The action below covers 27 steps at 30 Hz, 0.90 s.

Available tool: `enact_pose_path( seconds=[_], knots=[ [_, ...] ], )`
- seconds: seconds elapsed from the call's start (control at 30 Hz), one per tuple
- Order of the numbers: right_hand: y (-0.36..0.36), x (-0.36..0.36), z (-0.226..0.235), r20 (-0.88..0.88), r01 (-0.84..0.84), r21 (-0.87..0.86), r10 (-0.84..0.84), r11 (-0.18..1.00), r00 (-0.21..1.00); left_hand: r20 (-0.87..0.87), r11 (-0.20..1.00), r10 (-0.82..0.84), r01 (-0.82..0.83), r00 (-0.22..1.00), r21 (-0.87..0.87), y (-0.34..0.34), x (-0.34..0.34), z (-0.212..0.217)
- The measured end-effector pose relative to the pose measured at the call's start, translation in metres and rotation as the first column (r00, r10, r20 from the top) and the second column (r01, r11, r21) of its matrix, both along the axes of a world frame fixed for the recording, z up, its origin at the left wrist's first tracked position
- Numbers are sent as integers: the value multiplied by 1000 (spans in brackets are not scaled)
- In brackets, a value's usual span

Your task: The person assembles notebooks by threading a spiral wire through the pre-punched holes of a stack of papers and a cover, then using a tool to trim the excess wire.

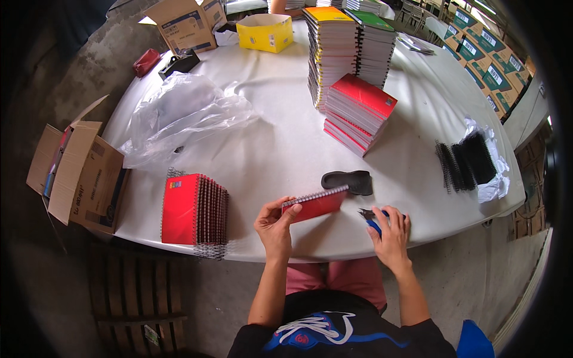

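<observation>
My left hand (276, 230) grips a red notebook (317, 206) by its left end, thumb on the near face, with the wire binding along the upper edge. In my right hand (391, 235) are blue-handled pliers (374, 224), their dark jaws pointing left toward the notebook but apart from it. Just behind the notebook lies a black shoe-sole-shaped piece (358, 181). To the left stands a stack of red spiral-bound notebooks (179, 209) with loose wire ends sticking out. A slanting pile of red-covered notebooks (363, 98) sits farther back.
Tall stacks of yellow-covered (330, 42) and green-covered notebooks (375, 48) stand behind. Black spiral coils (474, 158) lie on the right. Clear plastic sheeting (185, 116), a tape dispenser (179, 64), a yellow box (265, 34) and an open carton (92, 179) occupy the left and back.
</observation>
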State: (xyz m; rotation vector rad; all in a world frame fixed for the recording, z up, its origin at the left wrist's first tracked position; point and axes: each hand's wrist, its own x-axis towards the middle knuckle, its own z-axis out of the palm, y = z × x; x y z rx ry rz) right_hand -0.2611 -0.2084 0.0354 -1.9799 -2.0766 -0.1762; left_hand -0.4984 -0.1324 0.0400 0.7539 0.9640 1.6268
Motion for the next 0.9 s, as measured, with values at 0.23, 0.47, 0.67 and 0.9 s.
enact_pose_path(
  seconds=[0.23,0.47,0.67,0.9],
  knots=[
    [4,-56,69,-583,-155,186,236,970,778,-404,938,281,-160,871,309,-12,11,17],
    [15,-87,96,-406,-305,238,380,922,831,-520,851,440,-155,732,503,-16,10,30],
    [17,-81,94,-969,-543,-239,-159,805,190,-546,784,515,-106,661,612,-17,9,23],
    [28,-72,58,-783,-418,72,312,905,539,-242,861,435,-323,867,392,-17,7,31]
  ],
)
